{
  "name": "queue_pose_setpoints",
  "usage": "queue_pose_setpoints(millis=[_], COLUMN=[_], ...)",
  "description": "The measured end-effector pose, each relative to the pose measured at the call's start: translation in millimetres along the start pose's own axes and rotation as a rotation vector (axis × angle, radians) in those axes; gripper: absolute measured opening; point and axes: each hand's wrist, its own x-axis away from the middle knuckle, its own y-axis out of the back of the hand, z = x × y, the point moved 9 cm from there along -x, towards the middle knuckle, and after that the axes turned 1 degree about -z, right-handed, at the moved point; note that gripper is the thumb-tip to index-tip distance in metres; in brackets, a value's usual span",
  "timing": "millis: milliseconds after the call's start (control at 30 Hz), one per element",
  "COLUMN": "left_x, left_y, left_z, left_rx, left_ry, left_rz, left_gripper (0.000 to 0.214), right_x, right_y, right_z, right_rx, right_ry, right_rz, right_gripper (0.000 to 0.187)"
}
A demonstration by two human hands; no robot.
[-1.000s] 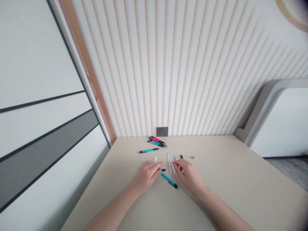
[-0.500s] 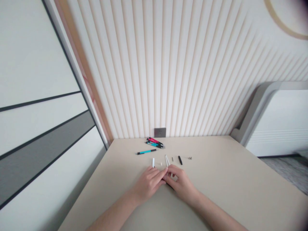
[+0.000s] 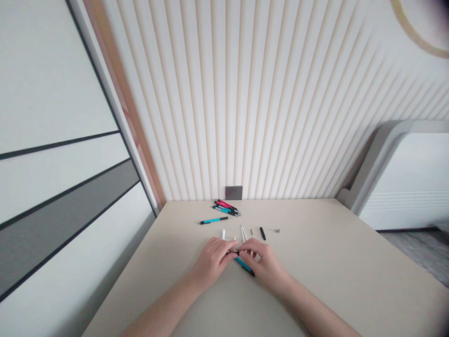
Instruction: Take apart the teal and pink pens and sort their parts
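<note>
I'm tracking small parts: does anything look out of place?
A black pen piece and tiny silvery pieces look stray: they lie loose beyond the right hand, apart from the pens heaped near the wall socket.

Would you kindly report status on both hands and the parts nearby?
Left hand, right hand close together. Small dark part between them, mostly hidden. Blue pen just on the near side. White sticks just beyond, partly covered by right hand.
</note>
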Motion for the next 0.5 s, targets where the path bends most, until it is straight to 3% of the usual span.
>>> queue_pose_setpoints(millis=[333,400,500], left_x=[-1.8,-1.8,-1.2], left_y=[5.6,12.1,22.7], left_z=[-5.5,0.5,15.4], left_rx=[-0.020,-0.036,-0.063], left_ry=[-0.011,0.033,0.104], left_rz=[-0.034,-0.084,-0.149], left_gripper=[0.014,0.012,0.011], right_x=[2.7,0.2,-3.9], right_y=[-7.3,7.9,48.8], right_z=[2.2,-0.8,-17.9], right_rx=[0.057,0.127,0.340], right_ry=[0.034,0.030,-0.064], right_rz=[0.063,0.012,-0.173], right_gripper=[0.025,0.027,0.029])
